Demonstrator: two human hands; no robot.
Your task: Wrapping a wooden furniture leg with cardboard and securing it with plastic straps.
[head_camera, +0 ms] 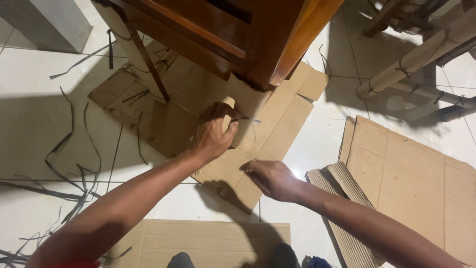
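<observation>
White tiled floor under cardboard and strapping

The white tiled floor (29,84) carries a flattened cardboard sheet (277,124) at centre, with the wooden furniture piece (238,34) standing on it. 1 more cardboard sheet (411,183) lies at the right, a corrugated piece (342,198) just beside it, and another cardboard panel (208,238) lies near. Dark strapping strips (69,149) litter the left; wrapped poles (421,54) lie far right.

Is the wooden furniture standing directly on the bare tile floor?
No, the wooden furniture stands on flattened cardboard spread over the tiles.

cardboard sheet (277,124) | brown, flattened | on floor under wooden furniture corner
</observation>
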